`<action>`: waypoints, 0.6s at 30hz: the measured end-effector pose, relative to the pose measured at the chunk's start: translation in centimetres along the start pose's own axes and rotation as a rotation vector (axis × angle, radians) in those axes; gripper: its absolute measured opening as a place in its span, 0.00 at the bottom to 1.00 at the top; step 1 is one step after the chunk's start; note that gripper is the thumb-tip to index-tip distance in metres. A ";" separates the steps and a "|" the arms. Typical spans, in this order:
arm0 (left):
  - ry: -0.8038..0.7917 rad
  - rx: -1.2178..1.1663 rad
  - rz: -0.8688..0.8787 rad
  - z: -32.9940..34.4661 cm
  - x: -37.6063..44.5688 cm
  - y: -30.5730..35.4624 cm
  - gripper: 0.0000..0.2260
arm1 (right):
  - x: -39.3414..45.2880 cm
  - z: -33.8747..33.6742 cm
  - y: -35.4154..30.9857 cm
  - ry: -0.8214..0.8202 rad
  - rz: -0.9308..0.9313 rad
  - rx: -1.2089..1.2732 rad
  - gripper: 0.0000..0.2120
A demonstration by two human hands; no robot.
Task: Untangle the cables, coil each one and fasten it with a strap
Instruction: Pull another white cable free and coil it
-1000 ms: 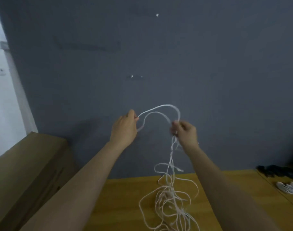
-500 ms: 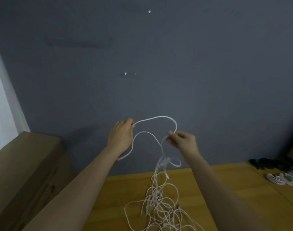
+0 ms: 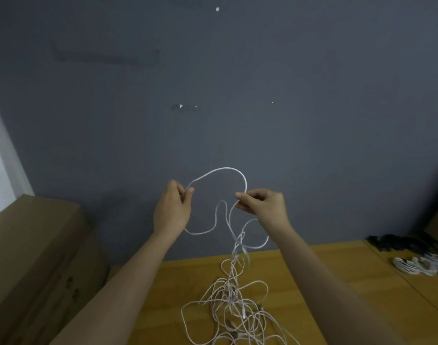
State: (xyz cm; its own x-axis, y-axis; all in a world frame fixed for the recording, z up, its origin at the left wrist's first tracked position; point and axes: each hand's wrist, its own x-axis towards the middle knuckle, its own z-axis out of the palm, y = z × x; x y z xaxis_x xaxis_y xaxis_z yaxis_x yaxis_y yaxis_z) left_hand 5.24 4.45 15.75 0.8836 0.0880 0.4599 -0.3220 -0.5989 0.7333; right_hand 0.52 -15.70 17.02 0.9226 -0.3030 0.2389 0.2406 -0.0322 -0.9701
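A white cable arches in the air between my two raised hands. My left hand pinches one part of it between thumb and fingers. My right hand pinches it further along, fingers curled. Below the hands the cable hangs in loose loops and runs down into a tangle of white cables lying on the wooden table.
A grey wall stands right behind the table. A large cardboard box sits at the left. At the far right lie coiled white cables and a pile of black straps or cables.
The hanging cable has slackened into wider loops below my hands, and the arch between them has grown. My right hand has shifted its pinch along the cable. The tangle has settled lower on the table.
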 end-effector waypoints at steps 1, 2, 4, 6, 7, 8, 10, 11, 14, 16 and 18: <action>-0.051 -0.004 -0.022 0.1 -0.2 0.3 0.11 | 0.1 0.1 0.0 0.016 -0.003 -0.023 0.06; -0.138 -0.018 -0.035 0.2 -0.5 0.6 0.12 | 0.3 0.3 0.0 0.034 -0.008 -0.041 0.07; -0.369 -0.094 -0.075 0.9 -1.4 1.3 0.13 | 0.7 0.7 0.1 0.051 -0.015 -0.041 0.06; -0.558 -0.150 -0.128 1.9 -2.5 2.0 0.12 | 1.1 1.1 0.2 0.041 -0.020 -0.036 0.06; -0.589 -0.159 -0.134 2.4 -3.0 2.2 0.10 | 1.3 1.2 0.3 0.030 -0.027 -0.047 0.06; -0.584 -0.173 -0.139 2.9 -3.2 2.4 0.08 | 1.4 1.2 0.4 0.020 -0.037 -0.076 0.06; -0.532 -0.240 -0.186 3.6 -3.3 2.4 0.04 | 1.7 0.9 0.8 -0.008 -0.058 -0.163 0.08; -0.499 -0.282 -0.224 3.9 -3.2 2.3 0.03 | 1.8 0.5 1.0 -0.031 -0.054 -0.181 0.09; -0.436 -0.374 -0.320 4.2 -2.7 1.5 0.04 | 1.8 -1.0 2.0 -0.072 0.020 -0.083 0.10; -0.402 -0.392 -0.335 4.4 -2.5 0.8 0.07 | 1.7 -1.9 2.7 -0.053 0.062 -0.072 0.11; -0.322 -0.360 -0.361 4.4 -2.2 -0.1 0.08 | 1.6 -2.3 3.4 -0.026 0.086 -0.003 0.12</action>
State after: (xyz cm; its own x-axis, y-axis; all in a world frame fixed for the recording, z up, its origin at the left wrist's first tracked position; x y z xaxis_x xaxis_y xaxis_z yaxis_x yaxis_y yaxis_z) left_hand 4.83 0.84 12.48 0.9989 -0.0436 0.0170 -0.0279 -0.2644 0.9640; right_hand 2.11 -18.46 13.95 0.9474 -0.2798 0.1554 0.1590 -0.0100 -0.9872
